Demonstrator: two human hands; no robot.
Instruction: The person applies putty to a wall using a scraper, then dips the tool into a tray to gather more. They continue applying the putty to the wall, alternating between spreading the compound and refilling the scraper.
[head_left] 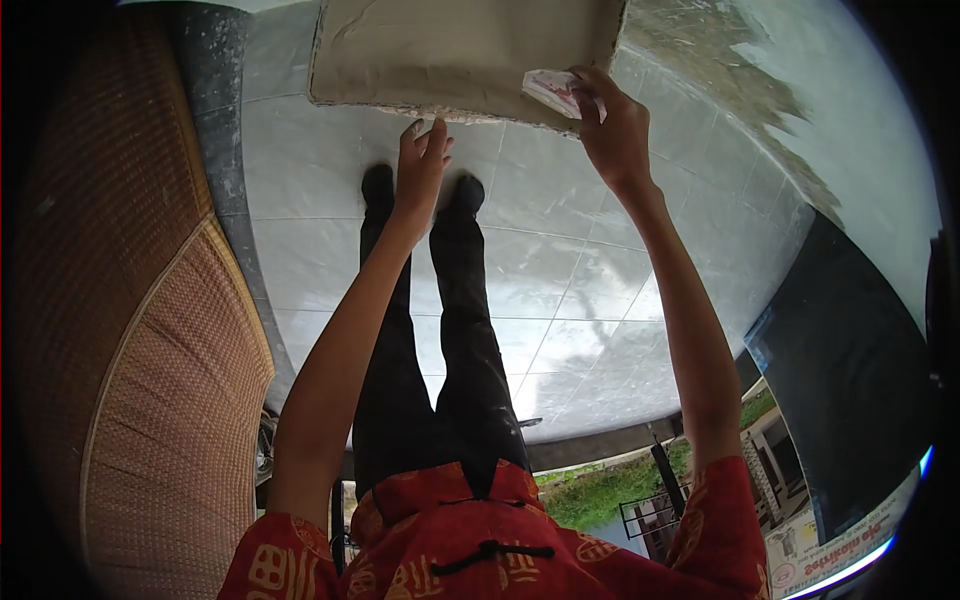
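One tan slab (460, 55) nr L hand (422, 168); grey tiled flr (305, 190).

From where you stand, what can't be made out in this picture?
Head view:
Panel: far end cut off by the top edge.
Pale item: partly hidden by the right hand; reddish marks too small to read.
Woven screen: outer side lost in dark rim.

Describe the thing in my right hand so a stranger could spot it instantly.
Find the large tan panel at the top of the view. Near its lower right corner, your right hand holds a small pale item. Reddish-pink markings set it apart from the plain panel and grey tiles.
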